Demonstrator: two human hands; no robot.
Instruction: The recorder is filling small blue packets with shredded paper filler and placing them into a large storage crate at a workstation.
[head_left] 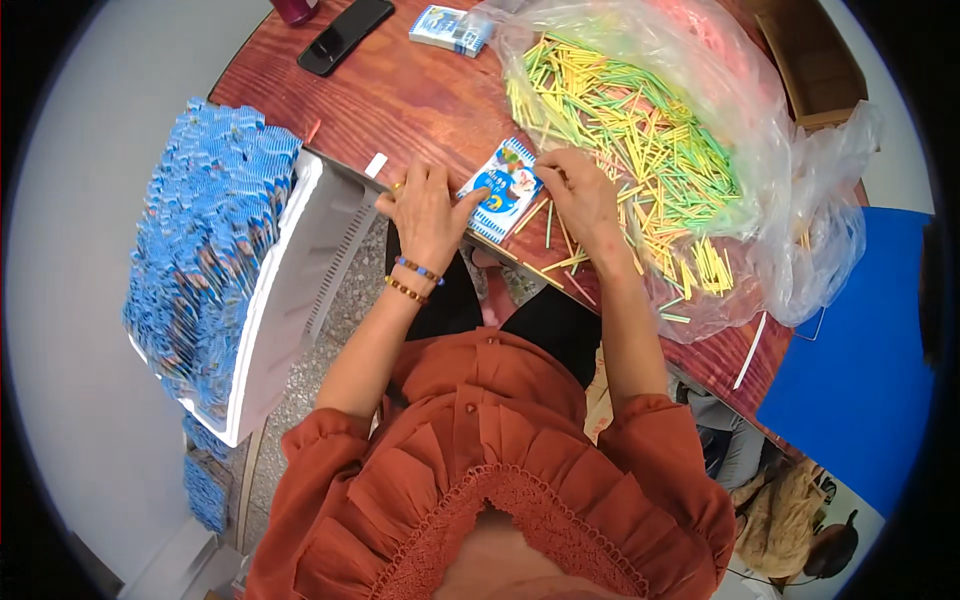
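Note:
A small blue-and-white printed packet lies flat near the table's front edge, between my two hands. My left hand rests at its left side, fingers apart, with the thumb lying on the packet's edge. At the packet's upper right edge my right hand is closed, thumb and fingertips together; whatever they pinch is too small to make out. Just right of that hand, a pile of short yellow, green and pink sticks spills from a clear plastic bag. Several loose sticks lie below my right hand.
A white bin packed with blue packets stands left of the wooden table. Toward the back are a black phone and a stack of blue-and-white packets. A cardboard box and a blue panel are on the right.

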